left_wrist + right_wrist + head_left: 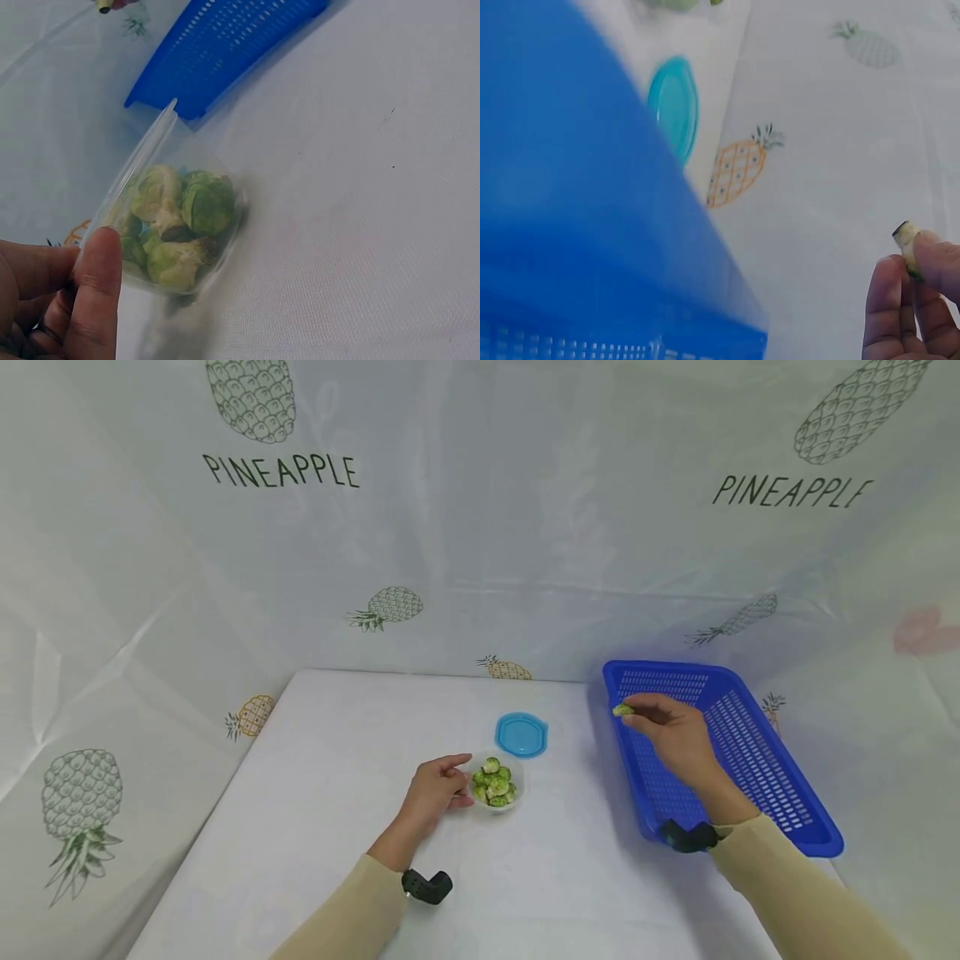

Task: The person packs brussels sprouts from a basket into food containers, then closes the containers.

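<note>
My left hand (437,792) grips the near-left rim of a small clear plastic container (240,217), pinching its edge between thumb and finger. Several green Brussels sprouts (495,785) are heaped inside it. Over the left wall of a blue perforated basket (813,810), my right hand (675,737) pinches one Brussels sprout (622,710) between thumb and fingertips. The cut pale stem of that sprout shows in the right wrist view. Just behind the container lies a turquoise lid (522,735), flat on the table.
A white cloth covers the table (337,718). Behind and beside it hangs a plastic sheet (525,527) printed with pineapples. The basket stands along the table's right side, and its high walls rise close to my right wrist.
</note>
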Available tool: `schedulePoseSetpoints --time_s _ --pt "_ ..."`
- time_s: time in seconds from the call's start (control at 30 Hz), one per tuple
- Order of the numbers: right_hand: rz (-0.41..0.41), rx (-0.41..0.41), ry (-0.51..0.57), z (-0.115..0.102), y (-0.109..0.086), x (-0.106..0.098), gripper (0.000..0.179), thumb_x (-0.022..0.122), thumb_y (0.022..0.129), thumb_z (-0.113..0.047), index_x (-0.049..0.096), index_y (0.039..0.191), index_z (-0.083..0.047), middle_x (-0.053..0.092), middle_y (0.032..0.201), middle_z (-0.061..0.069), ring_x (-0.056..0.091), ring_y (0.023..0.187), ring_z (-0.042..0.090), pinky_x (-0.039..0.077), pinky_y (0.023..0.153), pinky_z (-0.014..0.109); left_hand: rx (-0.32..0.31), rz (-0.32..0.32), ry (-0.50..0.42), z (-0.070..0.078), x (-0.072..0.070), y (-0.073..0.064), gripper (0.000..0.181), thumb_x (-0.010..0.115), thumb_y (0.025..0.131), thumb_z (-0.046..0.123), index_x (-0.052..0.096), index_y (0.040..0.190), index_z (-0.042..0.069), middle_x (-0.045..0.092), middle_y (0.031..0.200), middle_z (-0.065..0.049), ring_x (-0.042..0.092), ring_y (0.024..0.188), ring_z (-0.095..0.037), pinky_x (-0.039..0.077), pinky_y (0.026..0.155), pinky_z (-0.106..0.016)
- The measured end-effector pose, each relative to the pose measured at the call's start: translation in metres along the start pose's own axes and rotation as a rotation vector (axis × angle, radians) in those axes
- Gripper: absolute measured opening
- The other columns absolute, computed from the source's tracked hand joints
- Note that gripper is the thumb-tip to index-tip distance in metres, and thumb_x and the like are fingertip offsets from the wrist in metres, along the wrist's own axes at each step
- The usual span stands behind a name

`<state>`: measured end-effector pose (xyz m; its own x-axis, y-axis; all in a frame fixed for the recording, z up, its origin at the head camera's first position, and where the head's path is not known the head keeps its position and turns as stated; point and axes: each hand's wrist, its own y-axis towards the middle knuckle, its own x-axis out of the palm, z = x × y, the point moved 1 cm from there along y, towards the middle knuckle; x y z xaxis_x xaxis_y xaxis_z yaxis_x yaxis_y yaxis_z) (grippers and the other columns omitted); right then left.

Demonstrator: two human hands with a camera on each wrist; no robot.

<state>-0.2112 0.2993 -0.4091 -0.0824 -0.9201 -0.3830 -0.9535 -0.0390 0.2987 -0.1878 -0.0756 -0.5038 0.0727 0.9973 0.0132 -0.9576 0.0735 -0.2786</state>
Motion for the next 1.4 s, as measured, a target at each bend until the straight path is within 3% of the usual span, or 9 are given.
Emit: schedulePoseSetpoints --time_s 0.2,0.4,0.57,0.83,1.1,1.23,1.4 --pt "-0.026 0.002 0.052 -0.003 -0.003 0.013 0.031 0.075 0.100 -0.011 0.071 0.125 0.006 0.075 0.107 -0.011 0.073 0.100 0.007 0.062 0.085 0.017 0.000 -0.003 0.015 0.002 0.001 0.001 0.043 0.062 0.102 -0.001 0.063 0.145 0.002 0.055 0.088 -0.004 0.062 0.076 -0.015 0.066 0.068 -0.028" --pt "-0.032 -0.006 0.042 -0.006 -0.003 0.028 0.027 0.074 0.099 -0.007 0.073 0.124 0.002 0.074 0.112 -0.005 0.071 0.101 0.003 0.062 0.084 0.017 0.010 -0.005 0.023 0.003 0.001 0.004 0.043 0.061 0.102 -0.001 0.062 0.145 0.002 0.055 0.090 -0.004 0.063 0.072 -0.014 0.066 0.068 -0.028" --pt "-0.047 -0.009 0.082 -0.009 -0.004 0.046 0.027 0.075 0.097 -0.003 0.073 0.123 0.003 0.075 0.114 0.006 0.072 0.099 0.007 0.062 0.083 0.017 0.001 -0.006 0.031 0.002 0.001 0.007 0.043 0.060 0.103 -0.001 0.063 0.145 0.003 0.055 0.091 -0.004 0.064 0.069 -0.014 0.066 0.067 -0.027" --pt "-0.086 0.004 0.161 -0.014 -0.009 0.083 0.027 0.075 0.093 0.006 0.073 0.120 0.006 0.070 0.119 0.027 0.069 0.097 0.000 0.062 0.085 0.017 0.005 -0.012 0.017 0.002 0.001 0.008 0.042 0.060 0.103 -0.001 0.063 0.145 0.002 0.057 0.090 -0.005 0.064 0.067 -0.013 0.066 0.067 -0.027" --pt "-0.211 0.013 0.163 -0.008 -0.017 0.124 0.022 0.076 0.093 0.004 0.075 0.116 0.003 0.075 0.109 0.021 0.071 0.093 0.009 0.062 0.081 0.020 0.011 -0.002 0.012 0.006 0.000 0.006 0.043 0.061 0.102 -0.001 0.062 0.145 0.002 0.057 0.090 -0.005 0.063 0.070 -0.013 0.066 0.067 -0.028" --pt "-0.270 0.024 0.098 -0.002 -0.026 0.144 0.022 0.078 0.094 -0.003 0.076 0.115 -0.001 0.076 0.109 0.013 0.069 0.097 0.010 0.060 0.083 0.021 0.007 -0.008 0.010 0.005 0.001 0.004 0.043 0.061 0.103 -0.001 0.061 0.145 0.000 0.057 0.089 -0.005 0.063 0.069 -0.014 0.066 0.067 -0.028" --pt "-0.303 -0.021 0.036 0.000 -0.036 0.164 0.020 0.080 0.092 -0.005 0.078 0.113 -0.008 0.076 0.109 0.006 0.067 0.098 0.017 0.057 0.083 0.027 0.010 -0.006 0.005 0.002 0.000 0.002 0.042 0.061 0.103 -0.001 0.061 0.145 0.000 0.057 0.089 -0.005 0.063 0.071 -0.014 0.066 0.068 -0.029"
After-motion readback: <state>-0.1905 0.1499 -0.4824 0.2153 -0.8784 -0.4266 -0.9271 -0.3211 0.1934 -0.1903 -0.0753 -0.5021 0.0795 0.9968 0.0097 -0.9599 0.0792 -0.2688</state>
